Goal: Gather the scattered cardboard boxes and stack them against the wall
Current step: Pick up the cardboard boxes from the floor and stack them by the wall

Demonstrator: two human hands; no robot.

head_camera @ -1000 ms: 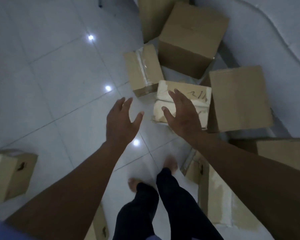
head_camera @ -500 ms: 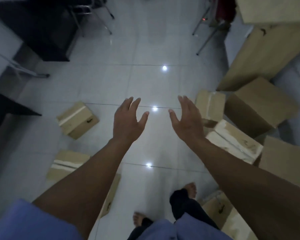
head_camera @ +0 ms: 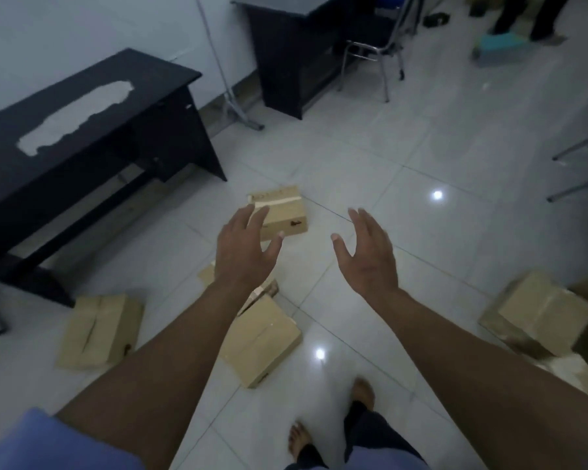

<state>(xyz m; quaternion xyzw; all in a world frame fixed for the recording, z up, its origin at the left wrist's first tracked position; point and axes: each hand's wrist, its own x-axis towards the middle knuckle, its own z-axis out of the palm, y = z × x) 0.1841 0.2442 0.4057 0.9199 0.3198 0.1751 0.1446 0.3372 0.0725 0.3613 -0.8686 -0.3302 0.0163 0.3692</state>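
Your left hand (head_camera: 243, 252) and right hand (head_camera: 370, 257) are wide open and hold nothing. The small taped box (head_camera: 282, 212) lies flat on the floor (head_camera: 404, 205), its long axis left to right.

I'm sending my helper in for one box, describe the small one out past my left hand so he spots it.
Start at the black desk by the wall. On the tiles off its right end sits the small cardboard box, standing alone. Unlike the nearer boxes, it has pale tape across its top.

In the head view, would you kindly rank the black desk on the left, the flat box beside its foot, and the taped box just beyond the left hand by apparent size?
1. black desk, by far the largest.
2. flat box.
3. taped box, smallest in view, though it lies farther from the camera and the left hand hides part of it, so its true size is unsure.
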